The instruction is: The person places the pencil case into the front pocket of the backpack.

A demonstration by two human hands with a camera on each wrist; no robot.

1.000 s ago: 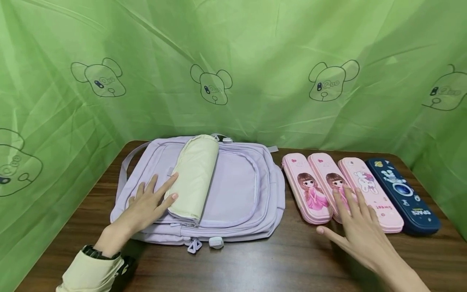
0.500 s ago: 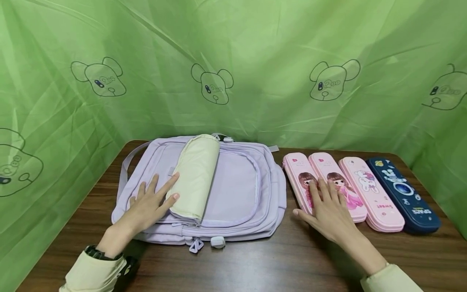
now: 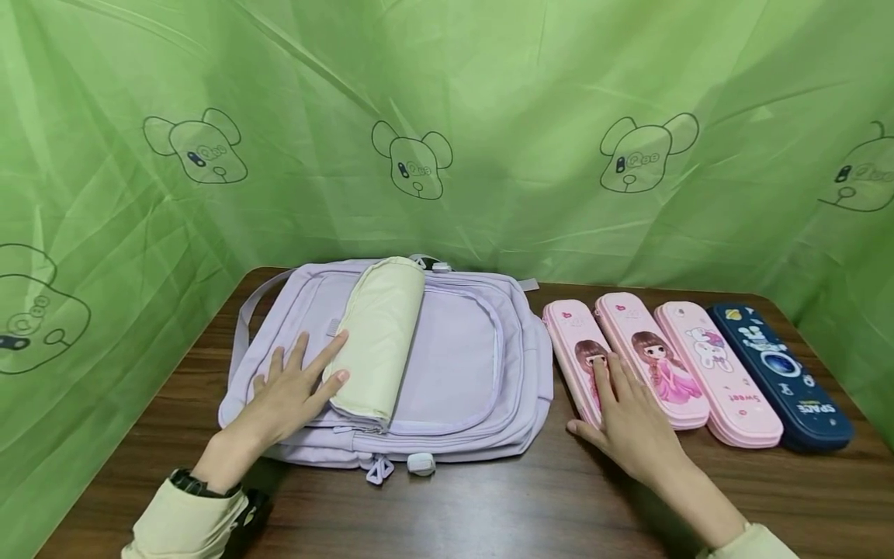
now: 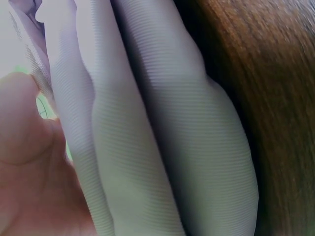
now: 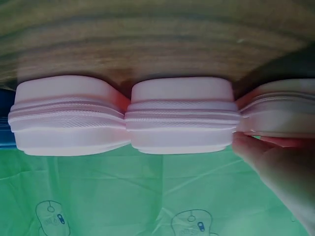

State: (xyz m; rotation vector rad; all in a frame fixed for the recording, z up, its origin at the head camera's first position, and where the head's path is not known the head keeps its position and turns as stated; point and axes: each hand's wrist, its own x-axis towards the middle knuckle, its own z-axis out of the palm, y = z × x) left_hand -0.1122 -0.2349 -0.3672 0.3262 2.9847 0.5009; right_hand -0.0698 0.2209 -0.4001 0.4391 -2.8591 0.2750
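Observation:
A lavender backpack [image 3: 457,365] lies flat on the wooden table, with a pale yellow padded fabric bundle [image 3: 377,341] across its front. My left hand [image 3: 286,400] rests on the backpack with fingers spread, index finger and thumb at the bundle's left edge. To the right, a pink pencil case [image 3: 571,330] with a doll print is under my right hand [image 3: 639,435]. The thumb is at that case's lower left side and the fingers lie along its right side, pinching it. In the right wrist view, a fingertip sits between this case and the neighbouring pencil case [image 5: 182,118].
Beside the held case stand a second doll-print pencil case [image 3: 663,373], a pink bunny-print one [image 3: 722,373] and a navy space-print one [image 3: 782,380]. Zip pulls [image 3: 380,470] hang at the backpack's near edge. A green curtain [image 3: 517,140] encloses the table's back and sides.
My right hand has moved left from the second doll-print case to the leftmost one. That case has shifted slightly towards me, leaving a wider gap beside it. The left hand stays in place.

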